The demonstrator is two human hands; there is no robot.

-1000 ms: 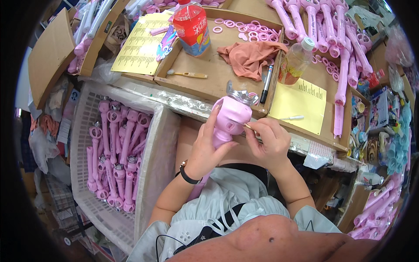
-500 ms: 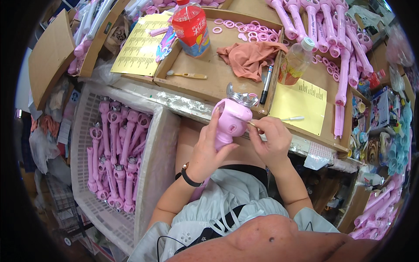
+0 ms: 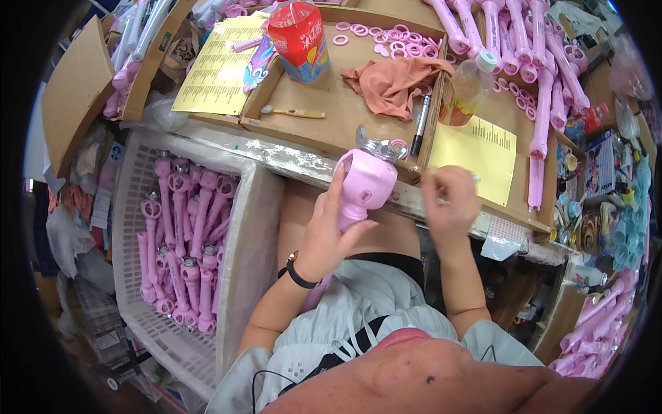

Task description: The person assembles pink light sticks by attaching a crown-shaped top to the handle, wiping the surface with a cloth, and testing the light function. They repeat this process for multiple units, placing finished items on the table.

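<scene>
My left hand (image 3: 324,231) is wrapped around a pink plastic toy wand (image 3: 365,181), holding it tilted in front of me at the table edge. Its rounded head has an oval opening and a small hole, and a silver crown-shaped piece (image 3: 381,147) tops it. My right hand (image 3: 452,207), smeared by motion, is a little to the right of the wand and apart from it. The fingers are pinched on a thin stick-like tool with a white end (image 3: 476,179); most of it is hidden.
A white plastic basket (image 3: 131,276) of similar wands stands at left. On the table lie a cardboard tray (image 3: 296,138) with pink rings, an orange-brown cloth (image 3: 396,86), a marker (image 3: 420,125), a toothbrush (image 3: 296,113) and yellow sheets (image 3: 476,155). Two drink bottles (image 3: 298,38) stand there. More wands are piled at right.
My right hand has drawn away from the wand's head to the right, taking the thin tool with it. The left hand and wand have stayed nearly in place.
</scene>
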